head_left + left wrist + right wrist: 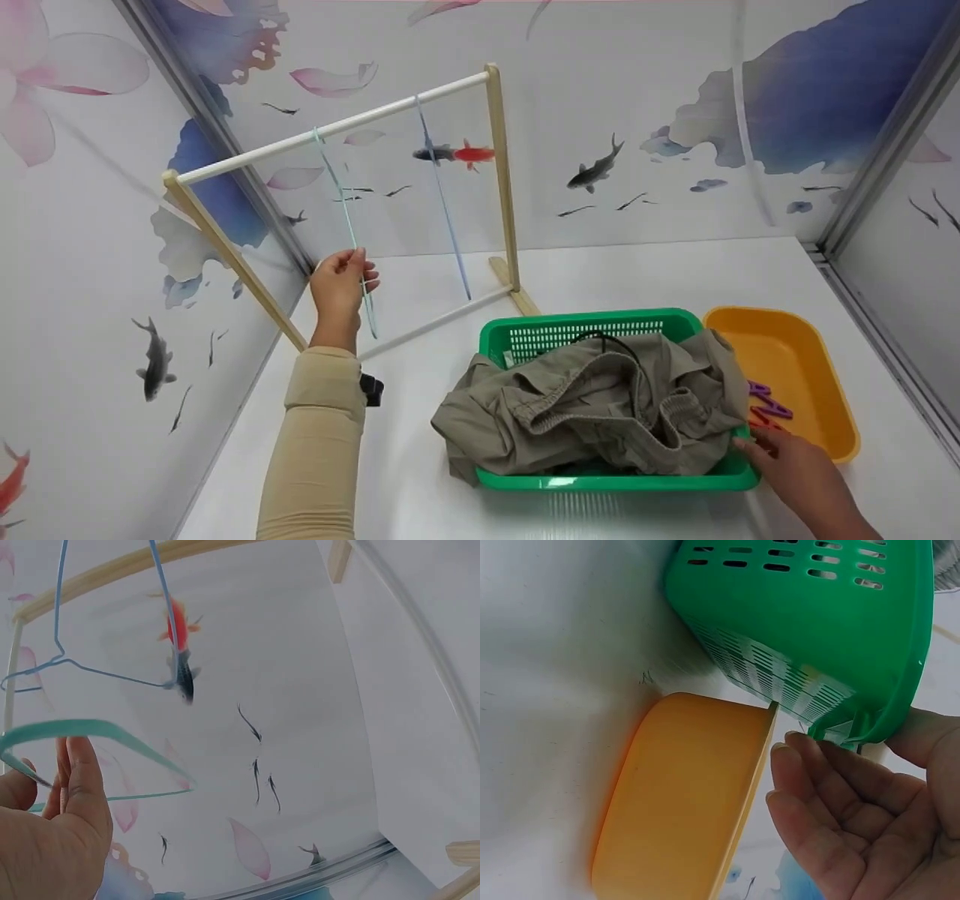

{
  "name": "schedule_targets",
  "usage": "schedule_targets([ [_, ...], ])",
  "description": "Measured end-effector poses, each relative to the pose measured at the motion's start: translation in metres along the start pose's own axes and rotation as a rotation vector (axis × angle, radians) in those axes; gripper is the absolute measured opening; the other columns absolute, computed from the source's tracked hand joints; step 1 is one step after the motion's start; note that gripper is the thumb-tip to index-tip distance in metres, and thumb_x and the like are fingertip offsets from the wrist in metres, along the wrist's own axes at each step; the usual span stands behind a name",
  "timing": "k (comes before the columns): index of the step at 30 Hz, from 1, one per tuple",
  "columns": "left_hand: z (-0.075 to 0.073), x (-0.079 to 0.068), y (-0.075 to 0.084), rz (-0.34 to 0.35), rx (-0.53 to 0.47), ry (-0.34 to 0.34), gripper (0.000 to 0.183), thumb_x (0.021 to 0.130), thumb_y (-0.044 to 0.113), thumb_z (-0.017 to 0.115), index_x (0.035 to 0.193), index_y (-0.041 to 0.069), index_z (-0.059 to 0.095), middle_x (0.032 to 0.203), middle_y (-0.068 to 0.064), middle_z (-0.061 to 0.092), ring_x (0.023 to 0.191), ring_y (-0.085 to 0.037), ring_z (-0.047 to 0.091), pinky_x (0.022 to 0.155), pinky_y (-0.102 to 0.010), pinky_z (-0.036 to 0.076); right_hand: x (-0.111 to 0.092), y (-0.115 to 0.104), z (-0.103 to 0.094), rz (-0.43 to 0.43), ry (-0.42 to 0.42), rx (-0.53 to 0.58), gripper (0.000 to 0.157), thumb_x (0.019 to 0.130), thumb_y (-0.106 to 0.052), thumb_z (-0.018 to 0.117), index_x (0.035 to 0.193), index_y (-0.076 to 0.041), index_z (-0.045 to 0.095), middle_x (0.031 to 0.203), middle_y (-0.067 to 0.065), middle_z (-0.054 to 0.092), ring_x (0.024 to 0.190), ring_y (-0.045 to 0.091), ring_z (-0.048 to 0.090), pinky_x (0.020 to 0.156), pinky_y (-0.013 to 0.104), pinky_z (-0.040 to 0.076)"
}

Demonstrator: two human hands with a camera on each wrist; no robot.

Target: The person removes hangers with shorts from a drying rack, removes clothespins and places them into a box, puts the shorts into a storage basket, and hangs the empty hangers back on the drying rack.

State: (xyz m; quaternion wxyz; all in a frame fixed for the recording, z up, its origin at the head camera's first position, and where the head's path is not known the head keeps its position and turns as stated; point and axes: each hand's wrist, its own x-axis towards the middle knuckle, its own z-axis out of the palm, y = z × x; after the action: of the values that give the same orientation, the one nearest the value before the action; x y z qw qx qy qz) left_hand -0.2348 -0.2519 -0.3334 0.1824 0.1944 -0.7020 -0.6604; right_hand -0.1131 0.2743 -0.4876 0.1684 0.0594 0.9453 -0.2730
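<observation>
My left hand (341, 289) pinches the side of a teal hanger (346, 217) that hangs from the white top bar of a small wooden rack (262, 154). In the left wrist view the thumb and fingers lie on either side of the teal hanger (90, 726). A blue hanger (448, 217) hangs further right on the same bar. At the right, my right hand (806, 472) grips the near right corner of a green basket (615, 484), thumb over the rim and fingers outside below it. Grey-brown trousers (495, 420) with a gathered waistband lie bunched in the basket, spilling over its left side.
An orange-yellow tray (795, 352) stands right against the basket, holding several purple and red clothespins (776, 411). Printed wall panels (637, 210) enclose the white table at the back and both sides. The rack's wooden foot (525, 300) stands just behind the basket.
</observation>
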Motion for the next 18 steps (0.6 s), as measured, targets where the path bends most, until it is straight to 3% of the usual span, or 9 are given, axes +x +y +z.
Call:
schedule_targets([
  [6,-0.001,-0.003,-0.007,0.018,-0.049,0.010,0.027,0.099,0.018,0.056,0.114,-0.004,0.059,0.086,-0.007,0.061,0.071,-0.010,0.062,0.068,-0.022,0.056,0.003,0.001,0.000,-0.043,0.035,-0.003,0.074,0.091,-0.051,0.060,0.129,0.012,0.049,0.105,0.025,0.063,0.089,0.035,0.060,0.080,0.051,0.051],
  [10,-0.004,-0.007,-0.012,0.039,-0.036,0.020,0.027,0.099,0.019,0.057,0.114,-0.003,0.059,0.086,-0.005,0.061,0.071,-0.010,0.062,0.068,-0.022,0.055,0.003,0.000,-0.001,-0.066,0.045,-0.006,0.076,0.092,-0.045,0.062,0.135,0.014,0.041,0.119,0.032,0.057,0.106,0.047,0.055,0.088,0.057,0.046],
  [18,-0.020,-0.027,-0.026,0.102,0.045,0.050,0.027,0.098,0.020,0.057,0.115,-0.002,0.059,0.096,-0.011,0.062,0.076,-0.010,0.061,0.068,-0.019,0.054,0.001,-0.006,-0.003,-0.108,0.070,-0.012,0.069,0.091,-0.037,0.067,0.137,0.008,0.044,0.132,0.032,0.049,0.114,0.049,0.049,0.097,0.063,0.038],
])
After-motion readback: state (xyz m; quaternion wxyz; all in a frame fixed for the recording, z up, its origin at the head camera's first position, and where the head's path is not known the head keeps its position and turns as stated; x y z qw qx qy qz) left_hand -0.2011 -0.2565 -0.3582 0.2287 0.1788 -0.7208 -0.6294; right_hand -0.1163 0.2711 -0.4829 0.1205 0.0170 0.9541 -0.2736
